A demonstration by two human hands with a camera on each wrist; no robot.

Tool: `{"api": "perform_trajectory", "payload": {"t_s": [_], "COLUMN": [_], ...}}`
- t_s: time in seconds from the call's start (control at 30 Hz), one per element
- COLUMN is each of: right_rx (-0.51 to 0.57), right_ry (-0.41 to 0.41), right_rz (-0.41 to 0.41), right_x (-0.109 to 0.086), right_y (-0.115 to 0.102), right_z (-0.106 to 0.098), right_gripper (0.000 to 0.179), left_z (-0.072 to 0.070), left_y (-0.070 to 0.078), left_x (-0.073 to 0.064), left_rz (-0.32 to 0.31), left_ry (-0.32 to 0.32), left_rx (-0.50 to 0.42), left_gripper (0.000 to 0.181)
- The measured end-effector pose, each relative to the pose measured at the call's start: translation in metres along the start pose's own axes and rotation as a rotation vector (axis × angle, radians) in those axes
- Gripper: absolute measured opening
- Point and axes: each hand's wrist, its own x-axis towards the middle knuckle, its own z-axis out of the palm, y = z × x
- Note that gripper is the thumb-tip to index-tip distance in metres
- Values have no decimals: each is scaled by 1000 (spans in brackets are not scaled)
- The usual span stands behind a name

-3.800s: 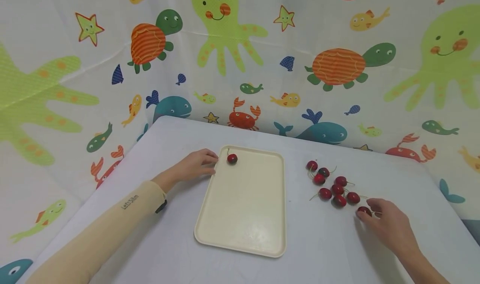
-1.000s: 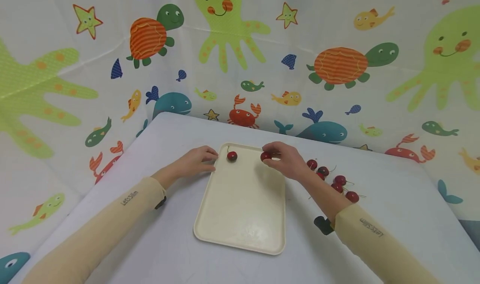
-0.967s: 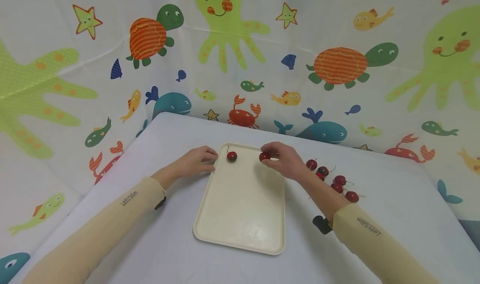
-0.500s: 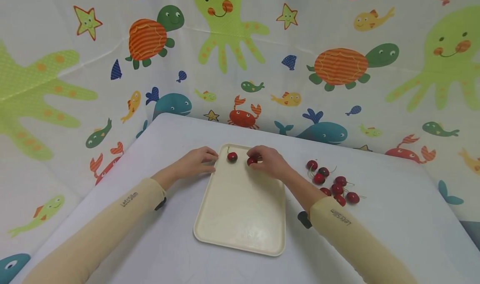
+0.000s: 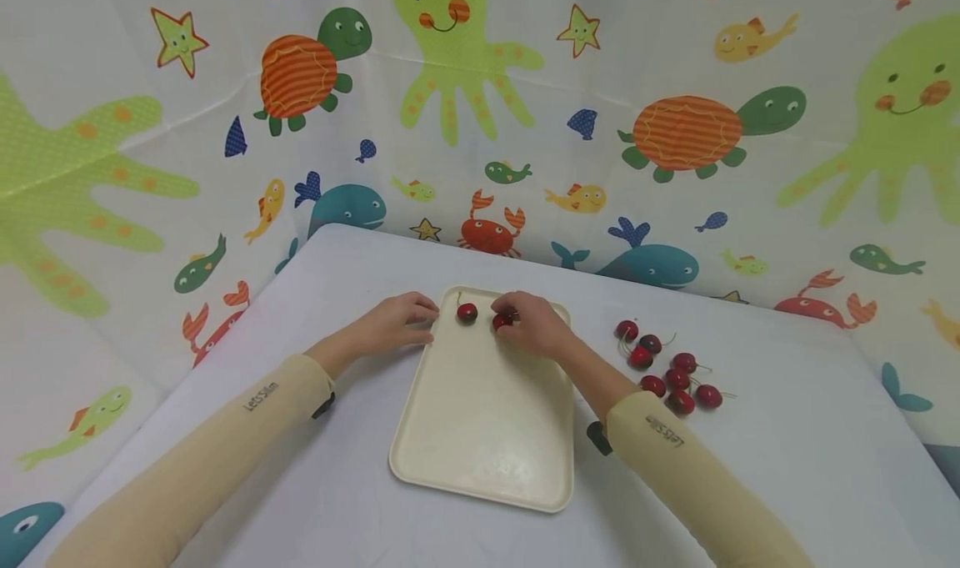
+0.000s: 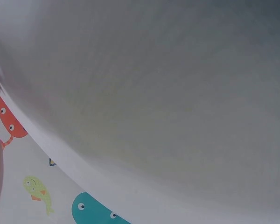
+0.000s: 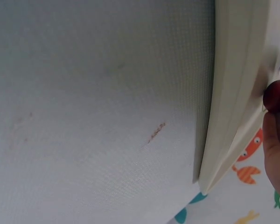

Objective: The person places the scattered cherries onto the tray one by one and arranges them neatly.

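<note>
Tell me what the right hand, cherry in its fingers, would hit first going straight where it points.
Probably the other cherry on the tray, straight ahead of the right hand, though the hand's height is unclear.

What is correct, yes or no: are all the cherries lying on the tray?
No, in the head view a group of cherries lies on the white table, right of the tray.

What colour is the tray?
The tray is plain cream; it shows best in the head view.

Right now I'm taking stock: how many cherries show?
10: one cherry on the tray, one in the right hand, eight on the table at right. The hand may hide more.
</note>
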Motion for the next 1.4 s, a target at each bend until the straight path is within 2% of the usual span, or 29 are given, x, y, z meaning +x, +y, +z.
{"api": "perform_trajectory", "payload": {"t_s": [0.13,0.53,1.1,1.27,1.4], "right_rx": [-8,-39,-24,4,25], "right_ry": [3,19,24,52,127], "right_rz": [5,-5,-24,23,92], "right_x": [1,2,-1,-6,-15], "right_y": [1,3,4,7,7], "right_z": [-2,-2,-4,-8,-10], "right_gripper": [33,35,36,39,42], "left_z": [-1,0,1,2,2], "left_y": [1,-1,-2,-2,-2], "left_x": [0,2,3,3,3], "left_rz": [7,-23,-26,-33,-32], "left_ry": [1,1,-6,-7,-7], "left_rx": [-3,-21,-11,-19,-15], "left_gripper": [42,42,43,43,43]}}
